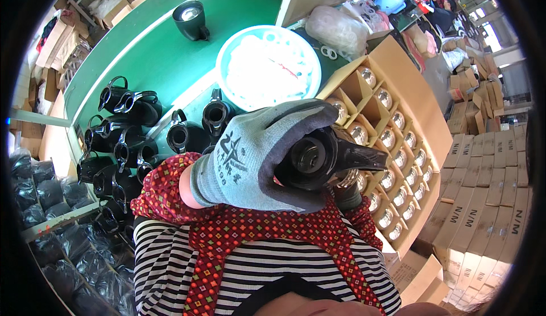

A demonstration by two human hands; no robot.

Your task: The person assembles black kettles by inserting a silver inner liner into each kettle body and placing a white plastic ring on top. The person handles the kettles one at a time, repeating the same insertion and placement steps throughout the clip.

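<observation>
My left hand, in a grey work glove with dark coated fingers, is wrapped round a black plastic jug. The jug is tipped so that its round opening faces up toward me, and its handle or spout points right. Below it, my right hand shows only as a bit of dark glove. Its fingers are hidden behind the jug, next to a shiny silvery piece. To the right, an open carton with cardboard dividers holds many round silvery glass liners, some cells among them bare.
Several black jugs with handles crowd the green table at left. Another jug stands at the back. A bowl of white rings sits beyond my hand. Stacked cartons rise at right; bagged black parts lie lower left.
</observation>
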